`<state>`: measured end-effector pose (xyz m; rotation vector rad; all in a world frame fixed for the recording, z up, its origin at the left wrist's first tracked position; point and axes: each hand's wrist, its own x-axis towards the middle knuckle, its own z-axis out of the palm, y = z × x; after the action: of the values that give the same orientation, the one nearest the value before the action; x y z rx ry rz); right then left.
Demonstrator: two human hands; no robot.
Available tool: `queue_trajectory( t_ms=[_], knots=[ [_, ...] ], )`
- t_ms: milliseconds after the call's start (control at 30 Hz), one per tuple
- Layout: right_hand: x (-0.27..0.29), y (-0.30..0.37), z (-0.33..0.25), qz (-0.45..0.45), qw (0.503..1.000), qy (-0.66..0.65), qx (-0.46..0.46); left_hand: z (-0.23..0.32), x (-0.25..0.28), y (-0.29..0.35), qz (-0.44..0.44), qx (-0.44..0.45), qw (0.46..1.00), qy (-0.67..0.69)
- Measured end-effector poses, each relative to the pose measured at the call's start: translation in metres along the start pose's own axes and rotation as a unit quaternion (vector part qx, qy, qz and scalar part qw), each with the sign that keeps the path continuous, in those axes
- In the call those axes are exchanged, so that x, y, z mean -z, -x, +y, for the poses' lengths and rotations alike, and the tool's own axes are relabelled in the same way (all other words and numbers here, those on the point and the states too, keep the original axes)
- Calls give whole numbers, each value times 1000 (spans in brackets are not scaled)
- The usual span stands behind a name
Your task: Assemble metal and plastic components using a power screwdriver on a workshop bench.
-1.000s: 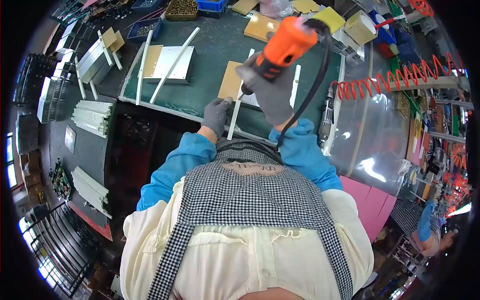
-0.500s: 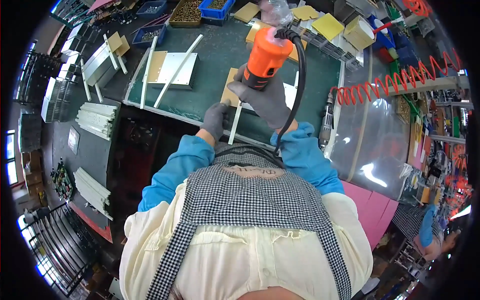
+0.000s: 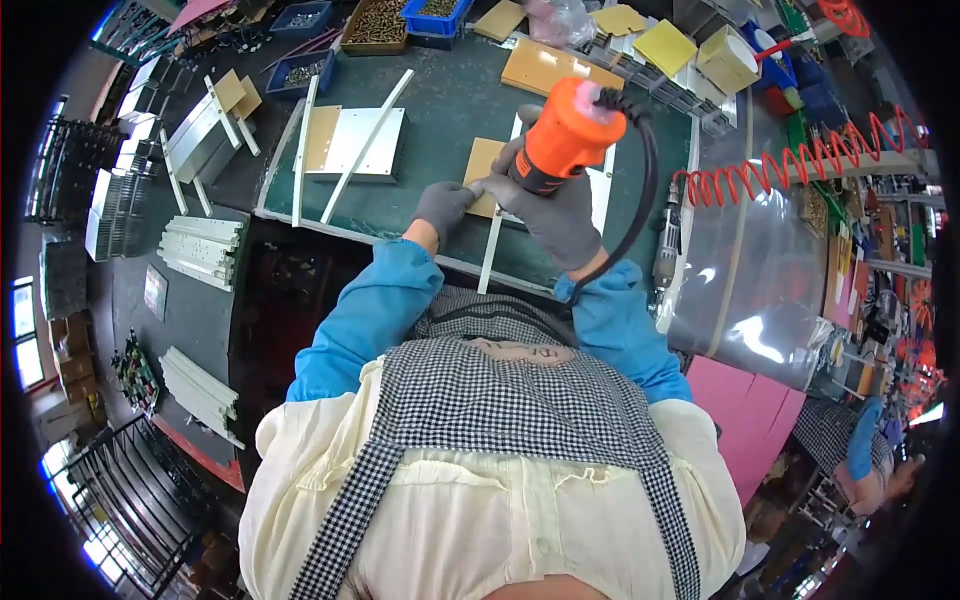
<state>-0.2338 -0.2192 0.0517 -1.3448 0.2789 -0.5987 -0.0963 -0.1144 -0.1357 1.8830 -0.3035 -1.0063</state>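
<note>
right hand point(image 3: 555, 218) grips orange-and-black plastic corded driver point(image 3: 568, 138); probably hefty, rigid, best held mid-body. left hand point(image 3: 445, 208): can't tell if grasping.

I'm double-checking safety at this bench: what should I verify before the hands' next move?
1. Gloves on the left hand and right hand: ok, both grey-gloved.
2. Orange driver gripped: ok, in the right hand.
3. Left fingertips clear of the driver's tip: cannot tell, tip hidden.
4. Black cord clear of the right wrist: not ok, it crosses the wrist in this view.
5. White strip seated properly: cannot tell, hands cover its upper part.
</note>
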Motion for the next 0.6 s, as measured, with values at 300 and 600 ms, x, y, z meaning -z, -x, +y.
queue_trajectory(
  t_ms=[300,600],
  knots=[
    [-3,-2,3,-1,999,3,-51,0,4,0,-42,11,997,70],
    [-1,-12,-29,22,999,-11,42,24,32,-8,-81,38,996,2]
  ],
)
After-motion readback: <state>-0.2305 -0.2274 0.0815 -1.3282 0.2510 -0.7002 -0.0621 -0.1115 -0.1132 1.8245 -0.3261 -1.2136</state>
